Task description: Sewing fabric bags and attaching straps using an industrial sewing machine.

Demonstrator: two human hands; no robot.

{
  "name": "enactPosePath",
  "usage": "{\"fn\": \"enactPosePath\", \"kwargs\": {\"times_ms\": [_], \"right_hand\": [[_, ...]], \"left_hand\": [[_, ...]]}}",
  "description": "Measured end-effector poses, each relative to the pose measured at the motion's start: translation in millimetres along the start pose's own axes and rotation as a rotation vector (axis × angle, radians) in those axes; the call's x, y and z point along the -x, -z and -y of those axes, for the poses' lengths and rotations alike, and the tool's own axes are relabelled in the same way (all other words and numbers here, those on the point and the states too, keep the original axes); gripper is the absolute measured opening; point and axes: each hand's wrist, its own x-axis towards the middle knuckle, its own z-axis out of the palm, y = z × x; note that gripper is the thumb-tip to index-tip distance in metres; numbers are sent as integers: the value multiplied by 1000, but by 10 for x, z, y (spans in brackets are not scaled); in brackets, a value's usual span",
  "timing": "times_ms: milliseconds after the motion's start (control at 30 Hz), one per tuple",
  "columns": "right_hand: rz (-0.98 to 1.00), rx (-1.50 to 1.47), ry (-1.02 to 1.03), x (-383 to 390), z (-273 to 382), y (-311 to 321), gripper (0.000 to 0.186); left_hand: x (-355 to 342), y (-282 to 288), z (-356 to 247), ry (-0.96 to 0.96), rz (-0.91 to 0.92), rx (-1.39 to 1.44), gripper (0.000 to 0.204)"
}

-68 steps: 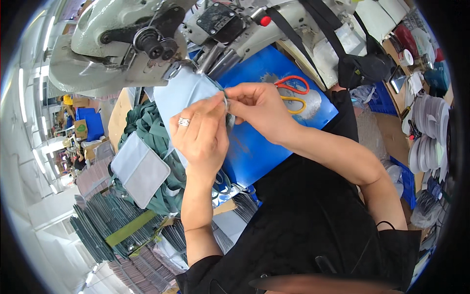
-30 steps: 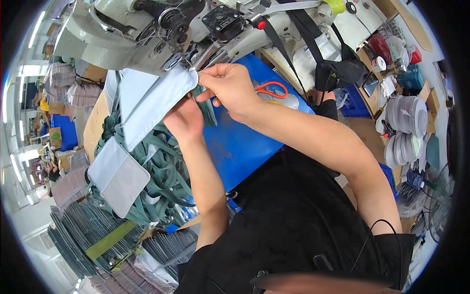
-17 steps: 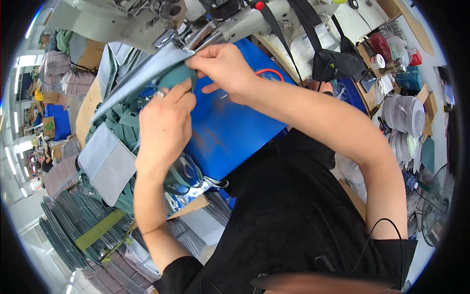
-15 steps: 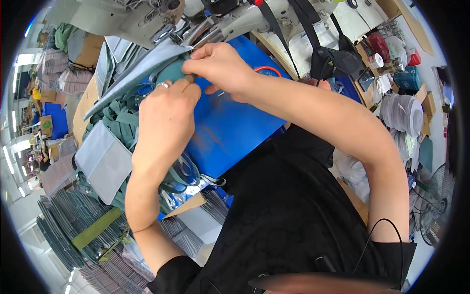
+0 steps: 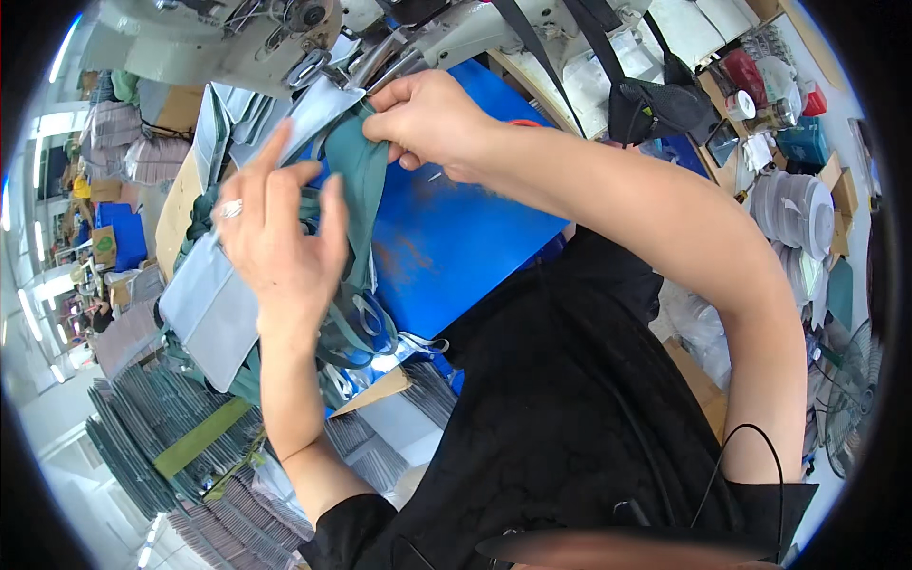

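Observation:
A dark green fabric strip (image 5: 358, 185) hangs over a blue work surface (image 5: 446, 242), its upper end at the sewing machine (image 5: 214, 47). My right hand (image 5: 432, 123) is closed on that upper end, thumb and fingertips pinching it close to the machine's metal parts. Beside the strip, a light grey-blue fabric panel (image 5: 325, 103) lies under the machine. My left hand (image 5: 285, 237), with a ring on one finger, is off the cloth; its fingers are spread and somewhat blurred. Below its wrist a grey panel (image 5: 204, 309) rests on a heap of green straps.
Stacks of folded dark panels (image 5: 166, 442) stand at lower left. Black straps with a black pouch (image 5: 655, 109) hang at upper right. Rolls of white tape (image 5: 793, 209) and a fan (image 5: 850, 399) are at far right. An orange-red ring-shaped piece (image 5: 524, 123) shows behind my right wrist.
My left hand has let go of the fabric and moved left, its fingers opening out. The green strip now hangs down in plain sight. My right hand still pinches near the machine.

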Motion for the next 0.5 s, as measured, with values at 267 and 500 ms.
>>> {"fn": "enactPosePath", "kwargs": {"times_ms": [267, 500], "right_hand": [[18, -181, -1, 24, -67, -70, 25], [111, -188, 28, 57, -139, 127, 33]], "left_hand": [[-278, 112, 611, -196, 542, -343, 76], [-695, 296, 712, -440, 749, -417, 79]]}}
